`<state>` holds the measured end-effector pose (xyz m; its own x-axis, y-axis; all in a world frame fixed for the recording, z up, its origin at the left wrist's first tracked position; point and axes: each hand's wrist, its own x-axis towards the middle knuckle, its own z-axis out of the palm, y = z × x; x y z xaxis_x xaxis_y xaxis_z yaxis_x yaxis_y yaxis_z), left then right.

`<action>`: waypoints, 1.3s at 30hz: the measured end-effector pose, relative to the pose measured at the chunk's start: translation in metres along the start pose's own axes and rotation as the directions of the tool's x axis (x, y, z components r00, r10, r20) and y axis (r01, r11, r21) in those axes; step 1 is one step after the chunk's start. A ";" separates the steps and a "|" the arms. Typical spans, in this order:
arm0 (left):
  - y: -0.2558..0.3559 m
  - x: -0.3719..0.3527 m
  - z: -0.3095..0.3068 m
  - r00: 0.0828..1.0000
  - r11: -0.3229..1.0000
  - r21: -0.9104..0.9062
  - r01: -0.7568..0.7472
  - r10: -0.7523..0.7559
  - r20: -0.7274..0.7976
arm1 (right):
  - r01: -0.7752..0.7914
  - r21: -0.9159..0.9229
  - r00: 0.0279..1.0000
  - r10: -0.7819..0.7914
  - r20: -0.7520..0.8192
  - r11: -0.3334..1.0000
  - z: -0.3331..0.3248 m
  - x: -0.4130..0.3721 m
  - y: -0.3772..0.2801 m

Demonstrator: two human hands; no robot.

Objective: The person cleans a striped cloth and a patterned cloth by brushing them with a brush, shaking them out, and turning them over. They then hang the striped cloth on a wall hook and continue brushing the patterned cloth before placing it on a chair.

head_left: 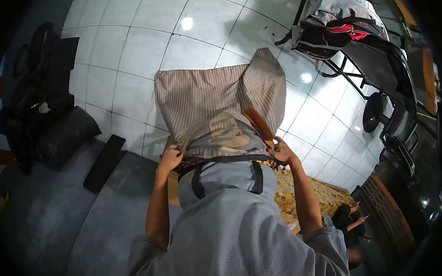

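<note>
Across the lap, a striped cloth [199,92] hangs from two closed fists, left [172,159] and right [281,151], brush [259,124] slanting up-left from the right.

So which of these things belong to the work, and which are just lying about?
In the work:
striped cloth, edge held by the left hand
brown brush, in the right hand

Lying about:
fabric pile on the black chair
</note>
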<state>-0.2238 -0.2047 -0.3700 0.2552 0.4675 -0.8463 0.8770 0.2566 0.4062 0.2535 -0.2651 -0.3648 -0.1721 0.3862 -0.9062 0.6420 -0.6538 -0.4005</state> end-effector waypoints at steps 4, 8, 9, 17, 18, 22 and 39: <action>-0.009 0.021 0.023 0.985 0.994 -0.068 0.088 -0.097 -0.141 | 0.103 -0.043 0.988 -0.108 -0.107 0.994 0.012 0.023 -0.009; -0.028 0.040 0.048 0.961 0.992 -0.027 0.120 -0.123 -0.247 | -0.009 -0.111 0.950 -0.026 -0.312 0.994 0.010 0.049 -0.005; -0.030 0.042 0.051 0.968 0.992 0.041 0.115 -0.103 -0.229 | -0.046 -0.128 0.935 -0.003 -0.353 0.991 0.007 0.049 -0.010; -0.067 0.055 0.071 0.973 0.979 -0.121 0.166 -0.182 -0.140 | -0.107 0.022 0.994 0.107 0.004 0.994 0.022 0.073 0.042; -0.064 0.054 0.067 0.976 0.988 -0.091 0.124 -0.138 -0.168 | -0.136 -0.013 0.990 0.135 -0.036 0.991 0.018 0.075 0.037; -0.018 0.049 0.020 0.882 0.999 -0.031 0.042 -0.051 -0.468 | 0.036 -0.034 0.920 -0.046 -0.388 0.999 -0.014 0.060 -0.005; 0.161 -0.040 -0.193 0.230 0.817 0.087 -0.571 0.261 -0.938 | 0.636 -0.328 -0.003 -0.424 -0.906 0.698 -0.142 -0.056 -0.180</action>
<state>-0.1718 -0.0185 -0.2041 -0.0943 0.9675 0.2345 0.6062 -0.1311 0.7845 0.2541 -0.0767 -0.2230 0.4053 0.8653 0.2950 0.5841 0.0031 -0.8117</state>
